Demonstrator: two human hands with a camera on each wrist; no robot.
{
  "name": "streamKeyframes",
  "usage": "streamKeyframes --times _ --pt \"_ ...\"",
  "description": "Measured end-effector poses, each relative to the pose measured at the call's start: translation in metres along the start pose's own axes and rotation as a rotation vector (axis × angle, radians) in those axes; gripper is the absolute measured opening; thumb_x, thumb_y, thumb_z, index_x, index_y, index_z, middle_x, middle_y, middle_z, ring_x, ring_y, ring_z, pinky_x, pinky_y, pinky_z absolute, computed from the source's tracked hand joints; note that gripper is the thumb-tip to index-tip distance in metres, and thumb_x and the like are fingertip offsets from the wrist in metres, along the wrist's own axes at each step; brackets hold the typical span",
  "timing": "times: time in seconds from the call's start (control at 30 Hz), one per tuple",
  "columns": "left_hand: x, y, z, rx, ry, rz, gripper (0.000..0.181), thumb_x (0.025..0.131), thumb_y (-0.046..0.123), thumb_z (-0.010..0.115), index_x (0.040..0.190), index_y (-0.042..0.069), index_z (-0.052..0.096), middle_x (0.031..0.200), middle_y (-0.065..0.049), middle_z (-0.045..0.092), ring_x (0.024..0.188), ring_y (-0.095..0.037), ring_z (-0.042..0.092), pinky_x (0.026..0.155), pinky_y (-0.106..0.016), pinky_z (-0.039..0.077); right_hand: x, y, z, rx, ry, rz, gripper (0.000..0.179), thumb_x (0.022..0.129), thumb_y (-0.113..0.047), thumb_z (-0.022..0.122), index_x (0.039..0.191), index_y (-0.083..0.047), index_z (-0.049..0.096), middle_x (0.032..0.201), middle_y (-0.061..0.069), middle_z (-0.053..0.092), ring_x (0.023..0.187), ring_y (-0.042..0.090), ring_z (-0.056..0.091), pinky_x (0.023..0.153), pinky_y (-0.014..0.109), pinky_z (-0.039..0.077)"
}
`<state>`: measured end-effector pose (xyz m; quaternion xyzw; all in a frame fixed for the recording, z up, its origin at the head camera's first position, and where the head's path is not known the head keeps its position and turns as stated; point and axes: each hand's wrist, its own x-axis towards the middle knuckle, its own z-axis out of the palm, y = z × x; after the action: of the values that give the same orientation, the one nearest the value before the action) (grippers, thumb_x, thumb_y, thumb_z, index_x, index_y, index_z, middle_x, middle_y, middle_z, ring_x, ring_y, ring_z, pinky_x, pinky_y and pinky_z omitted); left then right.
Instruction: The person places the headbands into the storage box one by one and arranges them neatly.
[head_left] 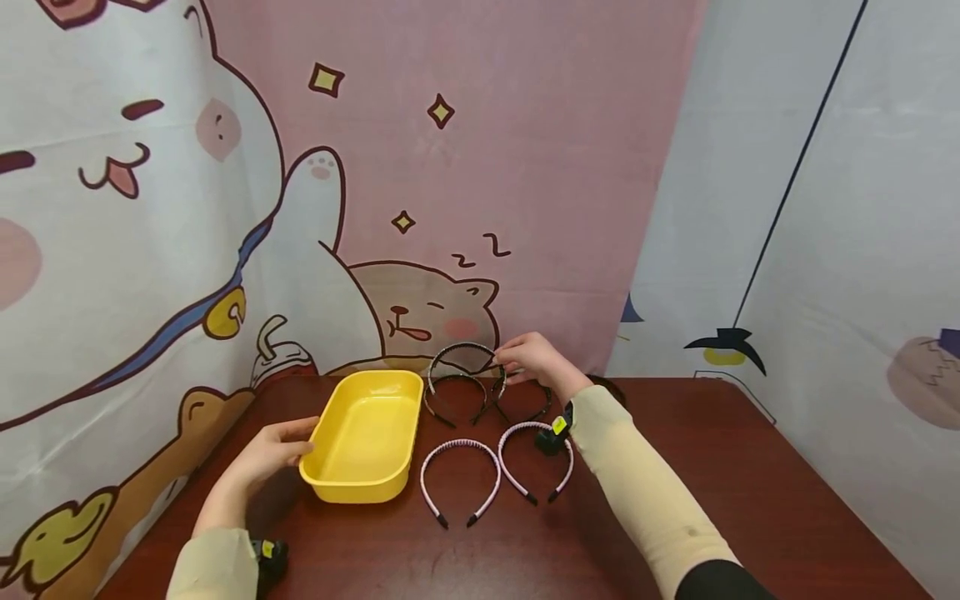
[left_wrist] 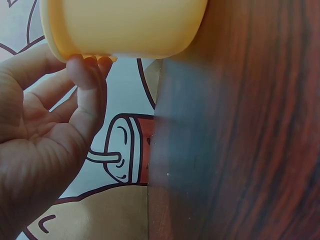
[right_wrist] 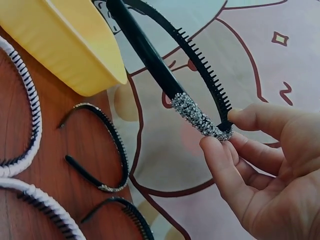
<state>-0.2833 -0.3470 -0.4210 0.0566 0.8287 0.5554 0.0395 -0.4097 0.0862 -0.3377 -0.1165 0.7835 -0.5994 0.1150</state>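
My left hand (head_left: 268, 454) grips the near left rim of a yellow plastic tray (head_left: 362, 492), which holds nothing. In the left wrist view, thumb and fingers close on the edge of the tray (left_wrist: 125, 37). My right hand (head_left: 542, 360) pinches a black headband (right_wrist: 189, 115) by its stretch of silver stones, between thumb and fingertips. That headband is raised over the back of the table, its inner comb teeth showing in the right wrist view. Below it lie black headbands, one of them (right_wrist: 122, 155) trimmed with small glittering stones.
Two pale pink headbands, a left one (head_left: 461, 442) and a right one (head_left: 517, 426), lie nearer the front of the dark red wooden table (head_left: 360, 550). A cartoon-printed cloth (head_left: 525, 167) hangs right behind the table's back edge.
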Motion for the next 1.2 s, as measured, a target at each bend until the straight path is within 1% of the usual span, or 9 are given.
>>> streamKeyframes --times 0.07,0.1,0.23,0.4,0.47,0.57,0.8,1.03,1.2 --pt "0.0 0.001 0.0 0.006 0.005 0.001 0.057 0.092 0.007 0.062 0.142 -0.01 0.04 0.113 -0.021 0.062 0.076 -0.022 0.058 0.072 -0.031 0.053 0.004 -0.001 0.004 -0.003 -0.007 0.004 0.033 0.09 -0.005 0.062 0.118 0.014 0.061 0.103 0.022 0.067 0.081 0.025 0.062 0.066 0.034 0.057" --pt "0.0 0.001 0.0 0.01 0.008 0.0 0.057 0.092 0.008 0.062 0.141 -0.01 0.041 0.114 -0.02 0.062 0.077 -0.022 0.058 0.072 -0.032 0.053 0.005 -0.002 0.007 -0.001 -0.012 0.006 0.033 0.09 -0.005 0.062 0.117 0.014 0.061 0.105 0.023 0.067 0.077 0.022 0.061 0.065 0.034 0.057" --pt "-0.001 -0.001 0.001 0.015 0.01 -0.004 0.057 0.092 0.008 0.063 0.141 -0.009 0.041 0.117 -0.022 0.061 0.079 -0.024 0.059 0.073 -0.032 0.053 0.01 -0.003 0.017 0.005 -0.017 0.019 0.032 0.089 -0.004 0.063 0.115 0.014 0.062 0.098 0.019 0.065 0.072 0.02 0.06 0.063 0.033 0.057" --pt "-0.002 -0.003 0.002 0.022 0.014 -0.009 0.056 0.092 0.009 0.063 0.141 -0.009 0.042 0.122 -0.023 0.06 0.083 -0.024 0.06 0.075 -0.031 0.053 0.012 -0.005 0.03 -0.008 -0.024 0.036 0.032 0.088 -0.004 0.065 0.115 0.012 0.063 0.1 0.02 0.063 0.071 0.018 0.058 0.064 0.033 0.057" --pt "-0.002 -0.003 0.001 0.03 0.011 -0.004 0.056 0.092 0.009 0.062 0.141 -0.009 0.042 0.121 -0.022 0.061 0.084 -0.025 0.059 0.076 -0.032 0.053 0.015 -0.006 0.035 -0.011 -0.027 0.039 0.031 0.087 -0.004 0.066 0.114 0.012 0.064 0.096 0.017 0.063 0.07 0.018 0.056 0.064 0.033 0.057" --pt "-0.001 -0.002 0.001 0.036 0.018 -0.011 0.055 0.092 0.01 0.063 0.141 -0.007 0.044 0.121 -0.021 0.061 0.085 -0.025 0.059 0.078 -0.033 0.052 0.02 -0.006 0.039 -0.012 -0.038 0.037 0.032 0.087 -0.004 0.066 0.114 0.012 0.063 0.089 0.012 0.063 0.07 0.018 0.057 0.064 0.033 0.057" --pt "0.002 -0.001 0.0 0.052 0.038 -0.03 0.053 0.092 0.011 0.064 0.14 -0.004 0.047 0.125 -0.019 0.061 0.09 -0.025 0.06 0.084 -0.038 0.052 0.027 -0.012 0.049 -0.006 -0.047 0.039 0.028 0.089 -0.005 0.065 0.112 0.011 0.064 0.098 0.016 0.064 0.078 0.022 0.058 0.066 0.035 0.057" --pt "0.001 0.0 0.0 0.058 0.027 -0.012 0.054 0.091 0.011 0.064 0.14 -0.006 0.046 0.119 -0.019 0.062 0.086 -0.024 0.06 0.082 -0.035 0.051 0.034 -0.016 0.06 -0.012 -0.042 0.051 0.021 0.089 -0.004 0.064 0.105 0.009 0.066 0.081 0.008 0.055 0.072 0.019 0.054 0.065 0.035 0.057" --pt "0.002 -0.001 -0.001 0.047 0.023 0.001 0.055 0.091 0.011 0.065 0.14 -0.007 0.045 0.117 -0.018 0.062 0.083 -0.023 0.06 0.079 -0.033 0.052 0.04 -0.021 0.069 0.008 -0.042 0.06 0.016 0.086 -0.001 0.066 0.099 0.008 0.067 0.075 0.007 0.055 0.066 0.017 0.053 0.061 0.032 0.057"
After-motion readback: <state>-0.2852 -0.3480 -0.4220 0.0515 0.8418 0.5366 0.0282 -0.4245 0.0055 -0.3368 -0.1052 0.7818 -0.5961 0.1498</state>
